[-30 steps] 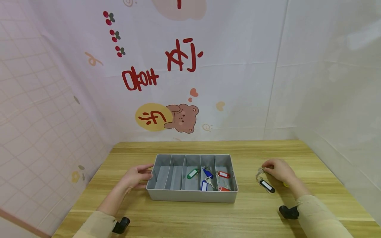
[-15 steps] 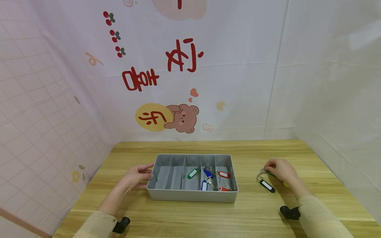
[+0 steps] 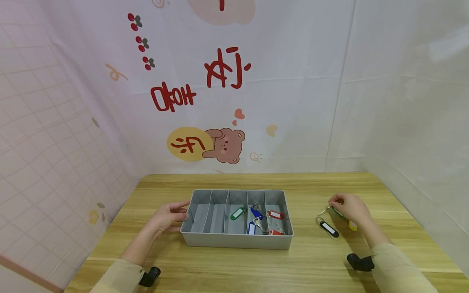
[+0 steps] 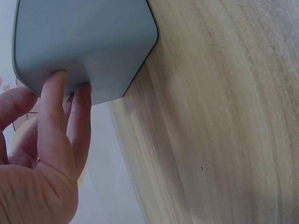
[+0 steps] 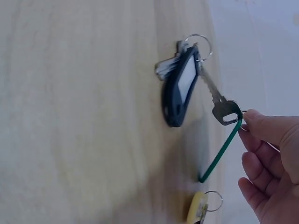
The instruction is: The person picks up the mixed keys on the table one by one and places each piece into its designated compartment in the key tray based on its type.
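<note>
My right hand [image 3: 351,207] pinches a key with a green tag [image 5: 219,151] by its ring end, and the key [image 5: 225,111] hangs from the fingertips. Just below on the table lies a set of keys with a black tag [image 3: 328,228]. Partly behind the wrist is a key with a yellow tag [image 3: 352,226]. On the left, my left hand [image 3: 166,217] touches the end wall of a grey compartment box [image 3: 238,241], fingers extended against it. Inside the box are a green tag [image 3: 237,213], blue tags [image 3: 251,228] and red tags [image 3: 275,215], each colour in its own compartment.
The box stands on a wood-grain table [image 3: 220,270], its two left compartments bare. A printed white cloth [image 3: 293,101] rises behind the table's back edge, and cloth walls flank both sides.
The right hand has drawn back slightly to the right and lifted the green-tagged key, whose green tag now shows. More of the yellow tag is visible. Left hand and box stay put.
</note>
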Available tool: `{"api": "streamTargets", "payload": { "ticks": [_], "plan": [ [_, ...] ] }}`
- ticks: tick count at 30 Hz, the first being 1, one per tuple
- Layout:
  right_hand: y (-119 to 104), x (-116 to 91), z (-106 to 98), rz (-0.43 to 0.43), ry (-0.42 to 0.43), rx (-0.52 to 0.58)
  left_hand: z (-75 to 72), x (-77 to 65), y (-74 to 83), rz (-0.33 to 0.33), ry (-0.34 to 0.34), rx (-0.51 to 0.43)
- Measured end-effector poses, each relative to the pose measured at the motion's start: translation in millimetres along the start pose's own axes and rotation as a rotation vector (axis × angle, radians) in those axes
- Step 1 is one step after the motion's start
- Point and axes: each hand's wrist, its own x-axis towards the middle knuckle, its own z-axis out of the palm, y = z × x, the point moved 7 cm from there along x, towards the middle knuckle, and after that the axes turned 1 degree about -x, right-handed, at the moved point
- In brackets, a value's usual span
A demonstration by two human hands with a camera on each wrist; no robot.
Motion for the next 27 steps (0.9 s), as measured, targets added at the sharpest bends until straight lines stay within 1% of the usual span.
{"api": "streamTargets", "payload": {
  "ticks": [7,13,17,21,27],
  "plan": [
    [0,0,-7,0.051,0.011,0.029,-0.7,-0.8,-0.7,-0.005,0.002,0.003],
    [-6,-1,-13,0.062,0.051,0.059,-0.6,-1.6,-0.6,-0.006,0.003,0.006],
    [-11,-1,-17,0.069,0.063,0.075,-0.3,-1.4,-0.7,-0.006,0.003,0.006],
    [-16,0,-21,0.068,0.086,0.089,-0.4,-0.9,-1.0,-0.003,0.006,0.013],
    [-25,0,-27,0.043,0.121,0.129,-0.4,-1.0,-1.1,0.005,0.008,0.025]
  ]
}}
